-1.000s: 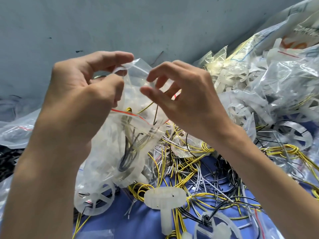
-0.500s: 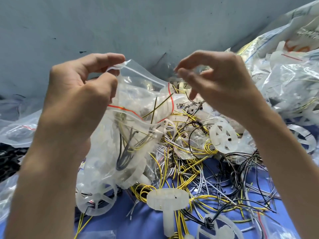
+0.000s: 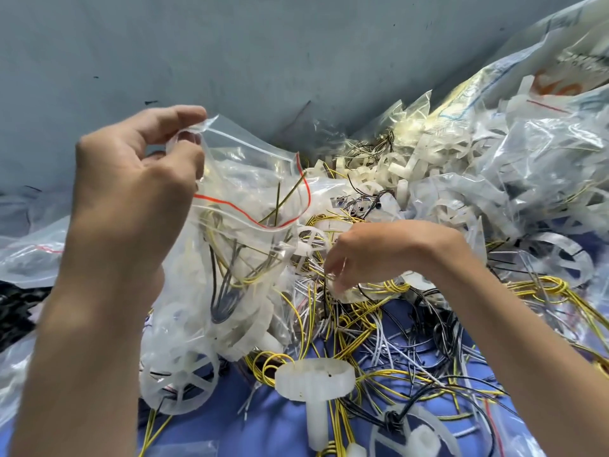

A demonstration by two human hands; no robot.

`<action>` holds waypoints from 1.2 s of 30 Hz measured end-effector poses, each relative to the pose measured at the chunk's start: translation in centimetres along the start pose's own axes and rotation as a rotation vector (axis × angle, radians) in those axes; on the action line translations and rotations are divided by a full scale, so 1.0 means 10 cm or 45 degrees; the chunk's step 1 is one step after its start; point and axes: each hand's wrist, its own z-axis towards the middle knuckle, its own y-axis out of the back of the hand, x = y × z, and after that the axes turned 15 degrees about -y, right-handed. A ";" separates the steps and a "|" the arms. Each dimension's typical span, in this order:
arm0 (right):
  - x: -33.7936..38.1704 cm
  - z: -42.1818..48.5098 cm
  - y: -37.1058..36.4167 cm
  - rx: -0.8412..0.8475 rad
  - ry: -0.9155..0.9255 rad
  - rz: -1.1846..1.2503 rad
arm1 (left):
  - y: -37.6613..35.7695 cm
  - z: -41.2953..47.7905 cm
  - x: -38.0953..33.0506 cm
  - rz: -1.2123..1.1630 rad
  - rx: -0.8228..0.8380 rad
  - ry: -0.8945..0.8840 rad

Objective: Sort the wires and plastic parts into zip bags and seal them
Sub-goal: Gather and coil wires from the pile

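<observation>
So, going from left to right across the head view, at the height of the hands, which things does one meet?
left hand → open zip bag that it pinches by the rim → right hand, down among the loose wires → heap of filled bags

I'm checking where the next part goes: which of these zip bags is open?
The zip bag the left hand pinches by its top corner: its red-lined mouth gapes, wires inside. The far-left bag and the right heap's bags lie unheld.
</observation>
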 end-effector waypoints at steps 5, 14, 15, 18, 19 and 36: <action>0.04 0.06 -0.07 -0.006 0.000 -0.022 | 0.01 0.00 -0.03 -0.008 0.011 -0.005; 0.19 0.05 -0.14 -0.079 0.110 -0.034 | -0.02 -0.03 -0.05 -0.030 0.051 -0.010; 0.16 0.01 -0.08 -0.117 0.117 0.018 | -0.02 -0.03 -0.05 -0.027 0.054 -0.011; 0.07 -0.17 0.12 -0.367 0.146 0.254 | -0.01 -0.02 -0.06 -0.021 0.065 -0.001; 0.05 -0.21 0.19 -0.502 0.169 0.333 | -0.01 -0.02 -0.06 -0.021 0.074 0.003; -0.08 -0.54 0.52 -0.809 0.294 1.817 | -0.02 -0.17 -0.26 0.306 0.702 -0.610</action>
